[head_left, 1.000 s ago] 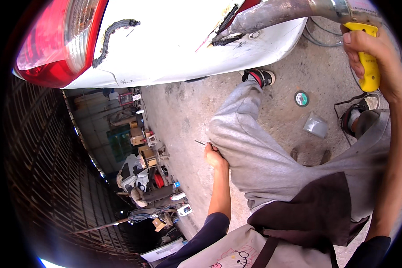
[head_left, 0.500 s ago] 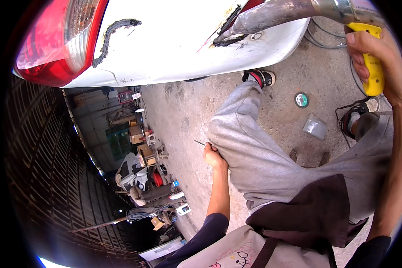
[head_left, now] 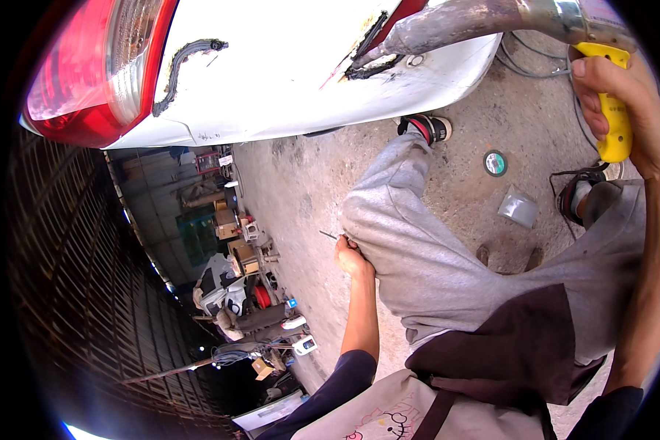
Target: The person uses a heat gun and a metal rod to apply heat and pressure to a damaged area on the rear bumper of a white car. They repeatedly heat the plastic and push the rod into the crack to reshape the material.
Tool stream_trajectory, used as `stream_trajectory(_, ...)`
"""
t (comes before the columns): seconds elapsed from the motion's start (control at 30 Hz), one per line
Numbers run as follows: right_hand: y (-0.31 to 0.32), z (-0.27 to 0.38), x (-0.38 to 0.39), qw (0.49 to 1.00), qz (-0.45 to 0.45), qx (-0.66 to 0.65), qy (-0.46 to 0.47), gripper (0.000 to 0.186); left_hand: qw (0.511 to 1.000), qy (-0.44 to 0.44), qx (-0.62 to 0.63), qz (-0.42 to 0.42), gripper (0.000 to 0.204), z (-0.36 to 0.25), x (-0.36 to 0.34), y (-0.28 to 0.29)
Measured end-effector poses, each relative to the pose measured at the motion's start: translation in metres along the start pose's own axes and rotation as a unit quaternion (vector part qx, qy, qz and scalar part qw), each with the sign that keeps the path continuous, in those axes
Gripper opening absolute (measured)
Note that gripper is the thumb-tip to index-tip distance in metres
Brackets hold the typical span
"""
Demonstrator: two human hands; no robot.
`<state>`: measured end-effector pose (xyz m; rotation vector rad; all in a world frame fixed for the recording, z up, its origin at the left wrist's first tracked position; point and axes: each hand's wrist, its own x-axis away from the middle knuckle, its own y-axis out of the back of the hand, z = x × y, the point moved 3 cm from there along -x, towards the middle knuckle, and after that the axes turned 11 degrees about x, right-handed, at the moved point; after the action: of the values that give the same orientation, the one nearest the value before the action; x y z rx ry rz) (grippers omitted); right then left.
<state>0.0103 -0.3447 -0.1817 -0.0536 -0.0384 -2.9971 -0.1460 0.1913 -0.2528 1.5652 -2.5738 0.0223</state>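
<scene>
My right hand point(head_left: 623, 95) is wrapped round the yellow handle of a heat gun point(head_left: 462, 26) at the upper right. Its long, stained metal nozzle points left, and its narrow tip is at a black, scorched seam point(head_left: 374, 67) on a white car bumper point(head_left: 286, 73). Another dark, rough seam point(head_left: 176, 70) curves beside the red and clear tail light point(head_left: 88, 73). Against my bent knee, my left hand point(head_left: 350, 257) is closed on a thin metal rod point(head_left: 328, 235), whose end sticks out to the left; the rest is hidden in the fingers.
On the concrete floor lie a round green-and-black disc point(head_left: 495, 163) and a clear plastic bag point(head_left: 518, 207). A grey cable point(head_left: 535, 72) loops behind the heat gun. Cardboard boxes point(head_left: 226, 224) and assorted parts line the left side, by a dark slatted structure point(head_left: 81, 257).
The view has shifted slightly, so the bumper sits a little further left. Both hands keep their hold, and the nozzle tip remains at the seam.
</scene>
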Motion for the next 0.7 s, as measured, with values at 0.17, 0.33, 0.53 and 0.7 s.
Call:
stream_trajectory(0.17,-0.002,-0.006,0.006,1.000,-0.012,-0.014,0.002,0.024,1.000,0.006,-0.007,0.004,0.022,-0.001,0.003,0.000)
stream_trajectory(0.33,-0.008,-0.010,0.008,0.999,-0.024,-0.028,0.012,0.023,1.000,0.011,-0.015,0.021,0.036,-0.001,0.003,-0.003)
stream_trajectory(0.53,-0.015,-0.013,0.006,0.998,-0.027,-0.042,0.025,0.022,0.999,0.020,-0.021,0.034,0.031,-0.007,0.008,-0.006)
stream_trajectory(0.7,-0.009,-0.014,0.011,0.998,-0.035,-0.043,0.019,0.021,0.999,0.000,-0.040,0.022,0.035,-0.003,0.001,-0.009)
